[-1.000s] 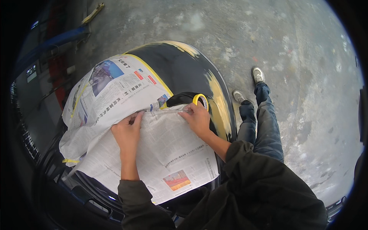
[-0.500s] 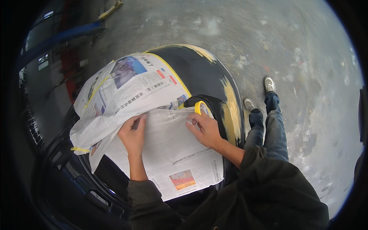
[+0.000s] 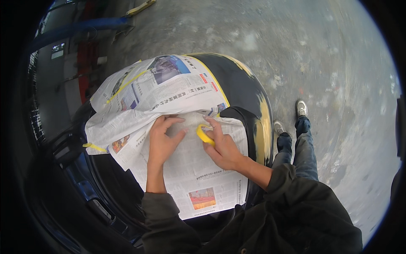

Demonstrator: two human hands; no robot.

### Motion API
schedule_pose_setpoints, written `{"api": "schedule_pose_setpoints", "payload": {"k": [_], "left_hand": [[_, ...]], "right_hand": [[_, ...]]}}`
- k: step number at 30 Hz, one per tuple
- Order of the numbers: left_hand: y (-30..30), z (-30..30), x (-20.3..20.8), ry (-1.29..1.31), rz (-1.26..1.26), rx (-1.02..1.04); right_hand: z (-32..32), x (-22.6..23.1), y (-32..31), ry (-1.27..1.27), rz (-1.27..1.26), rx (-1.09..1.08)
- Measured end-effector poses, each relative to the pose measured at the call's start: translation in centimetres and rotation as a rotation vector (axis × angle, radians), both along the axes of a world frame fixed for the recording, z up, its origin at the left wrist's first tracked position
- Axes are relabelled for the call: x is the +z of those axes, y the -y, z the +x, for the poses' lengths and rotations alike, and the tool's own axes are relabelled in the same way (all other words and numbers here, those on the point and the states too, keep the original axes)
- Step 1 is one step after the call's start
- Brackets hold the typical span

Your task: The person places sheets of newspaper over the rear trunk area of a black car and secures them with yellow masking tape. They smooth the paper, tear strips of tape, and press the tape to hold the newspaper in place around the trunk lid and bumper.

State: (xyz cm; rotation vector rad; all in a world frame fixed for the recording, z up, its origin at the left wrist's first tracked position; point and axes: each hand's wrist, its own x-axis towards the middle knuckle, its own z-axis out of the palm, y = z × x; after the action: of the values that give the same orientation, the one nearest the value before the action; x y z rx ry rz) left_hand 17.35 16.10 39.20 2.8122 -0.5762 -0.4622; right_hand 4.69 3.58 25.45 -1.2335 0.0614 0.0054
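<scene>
My right hand (image 3: 224,148) is closed on a roll of yellow masking tape (image 3: 199,134), held tilted just above the paper. My left hand (image 3: 164,142) rests on the newspaper, thumb and fingers apart, its fingertips near the fold where two sheets meet. Under both hands lies the nearer newspaper sheet (image 3: 182,178), draped over a dark car body. A second, creased newspaper sheet (image 3: 169,91) covers the part beyond, edged with a strip of yellow tape (image 3: 215,78) along the bare black panel (image 3: 230,78).
Tan patches (image 3: 264,122) mark the panel's curved right edge. At lower left is a dark car opening (image 3: 91,186) with a black rim. A person's legs (image 3: 302,139) in jeans stand on the grey concrete floor (image 3: 338,84) to the right. A blue beam (image 3: 84,31) shows at upper left.
The tape roll has come left and nearer, now gripped by my right hand. My left hand has moved slightly right and its thumb has spread from the fingers. The view has shifted a little.
</scene>
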Motion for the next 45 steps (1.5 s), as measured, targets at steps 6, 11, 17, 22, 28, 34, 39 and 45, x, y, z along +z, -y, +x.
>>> {"api": "schedule_pose_setpoints", "payload": {"k": [6,11,17,22,28,34,39,45], "left_hand": [[0.1,0.6,1.3,-0.226,-0.082,-0.025],[-1.5,1.2,0.4,-0.256,-0.178,-0.019],[-0.7,0.2,-1.2,0.149,-0.046,-0.006],[-1.1,0.0,-3.2,0.304,-0.090,0.002],[-0.9,-0.3,-5.1,0.492,-0.143,0.057],[-1.1,-0.4,-6.9,0.676,-0.097,0.126],[-0.1,-0.6,-6.9,0.597,-0.041,0.275],[0.0,-0.2,-8.0,0.671,-0.003,0.238]], "right_hand": [[1.9,1.6,-1.6,0.129,0.057,-0.038],[1.7,1.9,-1.8,0.121,0.045,-0.064],[1.3,0.5,0.3,-0.249,-0.114,0.082],[4.1,-0.8,1.4,-0.363,-0.153,0.016],[5.7,-1.7,-0.9,-0.437,-0.213,-0.139],[6.3,-1.9,-1.6,-0.467,-0.279,-0.189],[6.4,-3.0,-2.1,-0.421,-0.349,-0.252],[6.3,-2.5,-0.3,-0.630,0.176,-0.088]]}}
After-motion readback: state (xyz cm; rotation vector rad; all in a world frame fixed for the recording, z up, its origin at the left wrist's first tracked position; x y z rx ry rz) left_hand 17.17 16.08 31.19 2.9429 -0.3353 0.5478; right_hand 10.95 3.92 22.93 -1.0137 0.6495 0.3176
